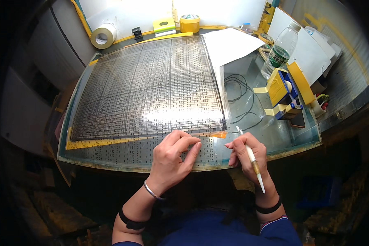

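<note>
While our right hand [258, 155] grips a slim white tool [251, 156] between thumb and fingers, our left hand [172, 156] curls at the near edge of the film [151, 86]; whether its fingers pinch anything we cannot tell. Finely patterned in black, the film lies on the table [285, 137], left of the tool. Right of the film we see a cable [238, 98], a dispenser [281, 90] and a bottle [279, 53]; at the far left, a tape roll [104, 36].

The glass [276, 136] right of the patterned sheet [151, 86] is passable (black cable [245, 85] aside) until the tape dispenser [278, 89].
</note>
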`<state>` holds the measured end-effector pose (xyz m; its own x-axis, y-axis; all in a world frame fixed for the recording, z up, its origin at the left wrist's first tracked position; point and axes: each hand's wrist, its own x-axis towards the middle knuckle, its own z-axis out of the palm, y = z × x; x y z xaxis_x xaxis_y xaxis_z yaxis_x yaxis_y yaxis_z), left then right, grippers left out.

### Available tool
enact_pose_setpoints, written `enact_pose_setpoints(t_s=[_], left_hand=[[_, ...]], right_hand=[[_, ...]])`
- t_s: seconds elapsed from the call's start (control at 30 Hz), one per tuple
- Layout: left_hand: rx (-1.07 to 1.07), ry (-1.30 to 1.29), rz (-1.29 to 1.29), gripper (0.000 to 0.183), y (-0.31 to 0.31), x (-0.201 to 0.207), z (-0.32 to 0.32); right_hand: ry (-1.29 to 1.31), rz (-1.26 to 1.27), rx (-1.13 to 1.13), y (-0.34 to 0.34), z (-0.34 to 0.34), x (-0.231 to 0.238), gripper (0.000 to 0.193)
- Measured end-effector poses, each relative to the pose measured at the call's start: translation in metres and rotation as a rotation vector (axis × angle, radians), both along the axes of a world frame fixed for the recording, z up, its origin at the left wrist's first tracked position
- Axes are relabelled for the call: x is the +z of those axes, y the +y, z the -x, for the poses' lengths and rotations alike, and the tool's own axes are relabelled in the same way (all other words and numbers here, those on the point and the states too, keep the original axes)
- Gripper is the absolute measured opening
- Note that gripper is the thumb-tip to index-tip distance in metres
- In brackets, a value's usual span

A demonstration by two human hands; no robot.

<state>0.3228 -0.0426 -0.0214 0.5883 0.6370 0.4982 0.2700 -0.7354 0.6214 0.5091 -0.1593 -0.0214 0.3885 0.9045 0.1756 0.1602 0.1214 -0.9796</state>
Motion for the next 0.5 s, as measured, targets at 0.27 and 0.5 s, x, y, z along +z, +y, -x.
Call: enact_pose_setpoints(t_s=[0.27, 0.5], left_hand=[[-0.019, 0.011, 0.010, 0.008, 0.0007, -0.0002, 0.0014], [0.008, 0.095, -0.099, 0.030, -0.0015, 0.0058, -0.0024]], right_hand=[[-0.022, 0.010, 0.004, -0.0003, -0.0009, -0.0036, 0.022], [-0.064, 0.002, 0.014, -0.0007, -0.0017, -0.0020, 0.021]])
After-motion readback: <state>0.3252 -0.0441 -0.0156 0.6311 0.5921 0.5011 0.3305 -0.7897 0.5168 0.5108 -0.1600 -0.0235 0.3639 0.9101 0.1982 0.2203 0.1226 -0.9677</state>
